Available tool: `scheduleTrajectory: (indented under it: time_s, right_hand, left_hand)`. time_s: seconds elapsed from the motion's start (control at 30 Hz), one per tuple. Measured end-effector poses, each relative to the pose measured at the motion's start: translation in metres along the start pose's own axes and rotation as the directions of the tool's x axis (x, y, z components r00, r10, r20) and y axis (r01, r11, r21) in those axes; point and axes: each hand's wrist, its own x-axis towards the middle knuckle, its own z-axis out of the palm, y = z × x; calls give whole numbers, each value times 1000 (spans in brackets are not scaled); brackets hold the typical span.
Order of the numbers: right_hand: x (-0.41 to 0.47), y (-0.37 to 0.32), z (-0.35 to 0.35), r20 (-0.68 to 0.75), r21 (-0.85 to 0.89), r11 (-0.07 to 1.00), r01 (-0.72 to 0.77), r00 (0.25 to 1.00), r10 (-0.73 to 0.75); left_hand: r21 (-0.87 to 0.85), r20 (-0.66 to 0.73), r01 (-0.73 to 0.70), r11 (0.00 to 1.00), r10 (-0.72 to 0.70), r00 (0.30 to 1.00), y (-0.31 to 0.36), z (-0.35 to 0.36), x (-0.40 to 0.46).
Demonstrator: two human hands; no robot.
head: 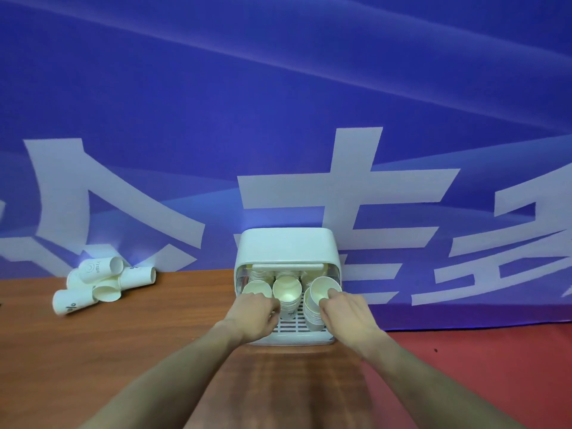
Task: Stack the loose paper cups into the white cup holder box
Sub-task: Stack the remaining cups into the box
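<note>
Two hands' fingers grasping cup stacks [312, 308] in white box [286, 246], wooden table [123, 342], blue banner wall [278, 88], red floor [479, 366]

Bright, even light, tinted cool blue by the backdrop [278, 88]. Pale glare glows behind the loose paper cups [102, 283] at left and above the white cup holder box [286, 246]. Wide-angle bending curves the tabletop [139, 351] edge. Forearms at the bottom look soft, slightly blurred.
</note>
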Motion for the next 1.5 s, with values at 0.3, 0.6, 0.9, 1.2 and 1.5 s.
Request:
scheduleTrajectory:
  time_s: [0.3, 0.6, 0.9, 1.2, 1.5]
  right_hand:
    - [17, 1, 14, 193, 41, 998, -56, 980, 47]
    - [18, -7, 5, 133, 105, 994, -37, 991, 23]
    - [35, -78, -36, 52, 131, 986, 106, 992, -113]
    - [75, -194, -76, -41, 136, 942, 307, 952, -304]
    - [119, -310, -84, 14, 144, 910, 388, 919, -394]
  left_hand:
    - [-66, 26, 19, 998, -17, 1000, -10, 18, 15]
    - [-46, -1, -2, 999, 2, 1000, -21, 16, 16]
    - [14, -63, 147, 989, -146, 987, -97, -9, -47]
    - [3, -97, 427, 904, -424, 900, -201, -15, -159]
    - [20, -40, 593, 805, -592, 805, -292, 3, -257]
